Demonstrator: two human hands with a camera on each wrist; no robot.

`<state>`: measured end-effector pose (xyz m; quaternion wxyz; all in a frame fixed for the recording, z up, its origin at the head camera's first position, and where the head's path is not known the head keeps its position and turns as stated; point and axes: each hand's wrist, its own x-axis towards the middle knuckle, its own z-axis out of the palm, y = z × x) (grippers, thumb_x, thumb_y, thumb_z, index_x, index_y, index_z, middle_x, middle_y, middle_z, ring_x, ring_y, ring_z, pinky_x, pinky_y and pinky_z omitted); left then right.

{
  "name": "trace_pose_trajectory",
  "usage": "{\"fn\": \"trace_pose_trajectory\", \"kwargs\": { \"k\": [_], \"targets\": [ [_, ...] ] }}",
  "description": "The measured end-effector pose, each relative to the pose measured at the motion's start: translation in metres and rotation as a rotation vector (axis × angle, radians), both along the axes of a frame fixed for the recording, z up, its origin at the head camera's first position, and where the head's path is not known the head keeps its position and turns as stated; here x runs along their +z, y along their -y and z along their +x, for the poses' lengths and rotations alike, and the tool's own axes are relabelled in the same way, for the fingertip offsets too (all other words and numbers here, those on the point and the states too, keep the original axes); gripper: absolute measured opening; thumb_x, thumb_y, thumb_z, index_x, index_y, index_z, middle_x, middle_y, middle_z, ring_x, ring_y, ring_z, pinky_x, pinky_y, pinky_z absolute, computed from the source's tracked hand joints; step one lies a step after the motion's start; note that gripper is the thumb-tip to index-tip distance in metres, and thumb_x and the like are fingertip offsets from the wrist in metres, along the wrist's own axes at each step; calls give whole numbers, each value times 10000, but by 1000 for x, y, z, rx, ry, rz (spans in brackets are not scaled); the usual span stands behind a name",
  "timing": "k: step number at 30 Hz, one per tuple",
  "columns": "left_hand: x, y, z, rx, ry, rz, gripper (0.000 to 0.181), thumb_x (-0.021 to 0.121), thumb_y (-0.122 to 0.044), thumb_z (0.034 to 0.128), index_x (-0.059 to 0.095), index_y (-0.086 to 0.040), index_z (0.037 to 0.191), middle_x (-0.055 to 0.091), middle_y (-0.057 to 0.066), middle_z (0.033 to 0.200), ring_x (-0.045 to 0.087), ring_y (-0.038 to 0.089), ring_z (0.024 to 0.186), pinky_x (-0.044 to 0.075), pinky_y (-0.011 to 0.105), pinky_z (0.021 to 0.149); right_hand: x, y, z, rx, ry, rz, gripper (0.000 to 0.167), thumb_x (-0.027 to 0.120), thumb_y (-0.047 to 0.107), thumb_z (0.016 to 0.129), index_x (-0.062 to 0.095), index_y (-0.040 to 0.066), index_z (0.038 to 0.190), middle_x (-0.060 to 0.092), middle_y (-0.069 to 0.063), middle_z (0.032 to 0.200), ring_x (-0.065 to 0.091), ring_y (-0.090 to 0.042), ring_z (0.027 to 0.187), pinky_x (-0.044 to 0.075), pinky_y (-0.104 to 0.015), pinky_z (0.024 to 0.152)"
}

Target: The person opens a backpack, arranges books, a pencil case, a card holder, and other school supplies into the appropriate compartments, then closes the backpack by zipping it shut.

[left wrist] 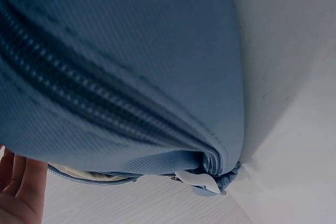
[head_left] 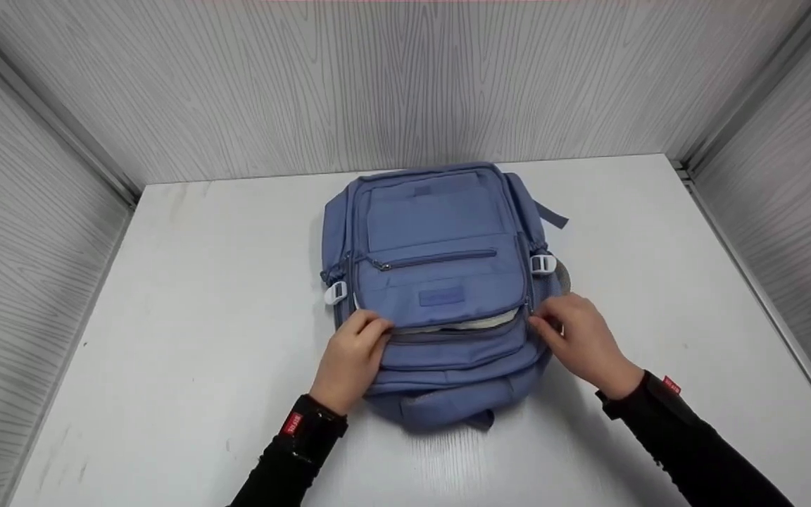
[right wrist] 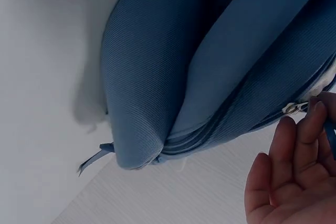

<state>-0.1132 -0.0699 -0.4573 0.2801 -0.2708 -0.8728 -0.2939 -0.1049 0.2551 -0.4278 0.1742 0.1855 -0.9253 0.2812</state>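
A blue backpack [head_left: 441, 211] lies front side up on the white table. Its lower front compartment is partly unzipped, and a pale lining [head_left: 483, 323] shows in the gap. At the left end of this opening my left hand [head_left: 350, 355] grips the fabric edge; in the left wrist view only part of that hand [left wrist: 23, 190] shows. On the opposite side my right hand [head_left: 583, 345] pinches a zipper pull. The metal zipper slider [right wrist: 292, 108] appears at the fingertips in the right wrist view, with the blue pull partly covered by the fingers.
White buckles [head_left: 543, 265] sit on both sides of the backpack. A strap end [head_left: 552, 215] sticks out at its upper right. Another zipper [head_left: 441, 259] crosses the front panel. Grey wood-grain walls [head_left: 405, 84] enclose the table at the back and sides.
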Motion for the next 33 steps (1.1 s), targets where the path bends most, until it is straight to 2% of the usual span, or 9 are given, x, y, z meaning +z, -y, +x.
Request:
{"fn": "trace_pose_trajectory", "kwargs": {
  "k": [3, 9, 12, 19, 24, 29, 33],
  "targets": [
    [0, 0, 0, -12, 19, 18, 125, 762, 6, 813, 715, -32, 922, 633, 70, 911, 661, 196, 836, 580, 307, 785, 0, 10, 9, 2, -36, 1, 178, 758, 8, 816, 605, 84, 767, 539, 17, 676, 465, -111, 674, 381, -319, 665],
    [-1, 0, 2, -23, 35, 36, 118, 752, 4, 830, 726, -36, 938, 631, 73, 926, 663, 187, 847, 579, 294, 772, -2, 36, 20, 79, -171, 6, 192, 784, 4, 780, 609, 83, 780, 596, -24, 720, 538, -160, 693, 435, -351, 673],
    [-1, 0, 2, -26, 38, 46, 121, 747, 12, 831, 729, -30, 943, 632, 75, 930, 665, 188, 851, 581, 294, 776, -2, 53, 24, 88, -199, 34, 201, 794, 14, 773, 608, 89, 783, 599, -26, 726, 550, -163, 694, 433, -350, 667],
    [0, -2, 3, -40, 46, 73, 137, 739, 24, 831, 733, -19, 961, 640, 81, 947, 671, 199, 871, 584, 305, 794, 0, 95, 30, 91, -194, 92, 172, 784, 69, 812, 620, 120, 806, 616, -7, 734, 495, -159, 697, 379, -304, 662],
    [0, -3, 3, -52, 42, 89, 142, 741, 22, 829, 736, -18, 966, 645, 86, 946, 669, 202, 875, 581, 311, 793, -1, 119, 28, 109, -222, 90, 157, 774, 92, 829, 620, 120, 814, 621, -14, 741, 523, -177, 717, 411, -317, 677],
    [0, -3, 3, -40, 47, 75, 156, 750, 17, 822, 733, -14, 974, 644, 88, 953, 665, 206, 875, 579, 321, 797, -1, 127, 27, 126, -213, 73, 151, 773, 95, 834, 624, 120, 828, 627, -20, 761, 540, -175, 737, 428, -324, 698],
    [3, -8, 6, -33, 19, 16, 242, 788, -30, 803, 731, -44, 1038, 629, 118, 1020, 652, 209, 856, 569, 328, 758, -1, 120, 30, 134, -153, 93, 121, 773, 130, 842, 658, 134, 880, 659, -3, 803, 554, -172, 771, 432, -324, 707]
  ]
}}
